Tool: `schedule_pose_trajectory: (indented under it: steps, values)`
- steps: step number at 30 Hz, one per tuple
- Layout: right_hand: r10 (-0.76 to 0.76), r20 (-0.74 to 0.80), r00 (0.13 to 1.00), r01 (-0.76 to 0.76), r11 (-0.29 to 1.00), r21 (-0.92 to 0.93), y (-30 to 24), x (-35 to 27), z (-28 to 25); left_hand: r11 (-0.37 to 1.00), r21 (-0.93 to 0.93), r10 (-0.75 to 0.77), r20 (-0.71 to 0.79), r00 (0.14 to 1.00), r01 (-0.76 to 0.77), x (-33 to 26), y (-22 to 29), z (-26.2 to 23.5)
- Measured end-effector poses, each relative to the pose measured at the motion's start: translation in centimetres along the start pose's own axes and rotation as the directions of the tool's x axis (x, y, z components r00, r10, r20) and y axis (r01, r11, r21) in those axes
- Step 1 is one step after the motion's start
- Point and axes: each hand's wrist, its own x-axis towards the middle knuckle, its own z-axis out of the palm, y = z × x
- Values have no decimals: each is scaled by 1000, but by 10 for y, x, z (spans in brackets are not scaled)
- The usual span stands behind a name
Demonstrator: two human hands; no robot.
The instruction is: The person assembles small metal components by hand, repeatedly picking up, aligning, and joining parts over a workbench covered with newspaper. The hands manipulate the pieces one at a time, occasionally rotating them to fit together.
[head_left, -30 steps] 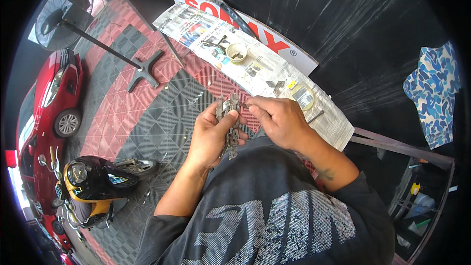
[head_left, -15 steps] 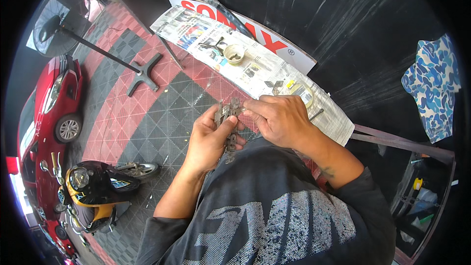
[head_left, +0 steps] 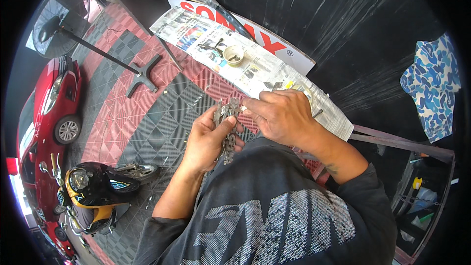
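My left hand [head_left: 208,140] grips a grey metal mechanical part [head_left: 226,118], a cluster of small plates and links that hangs down past my palm. The fingers of my right hand [head_left: 279,115] pinch the top of the same part from the right. Both hands are held close to my chest, above the tiled floor. How the piece is built is hard to make out, as my fingers cover much of it.
Newspaper sheets [head_left: 255,69] on the floor ahead carry a small round cup [head_left: 233,55] and several small metal pieces. A standing fan [head_left: 59,20] is at upper left, a red car [head_left: 46,113] and a yellow-black scooter [head_left: 93,191] at left, a patterned blue cloth [head_left: 434,86] at right.
My hands have stayed together on the metal part. My right hand's fingers have shifted a little on its top; the view has tilted slightly.
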Motion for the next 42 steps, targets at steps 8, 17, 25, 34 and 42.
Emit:
schedule_pose_trajectory:
  steps: [8,17,25,34,42]
  values:
    - [-59,-69,996,52,994,-100,-3,-1,6,1000,23,9,-62,998,-7,0,-2,4]
    - [64,74,995,-75,986,151,1,-4,7,1000,15,25,-51,998,-25,-2,-10,4]
    - [47,118,992,-62,990,126,4,-7,3,999,48,26,-33,999,-24,-7,-13,5]
    - [13,121,993,-20,998,63,5,-9,-4,999,-4,-37,27,999,37,-10,-13,-4]
    - [33,169,985,-33,999,-1,6,-6,1,999,31,-25,-3,1000,25,-6,-15,-10]
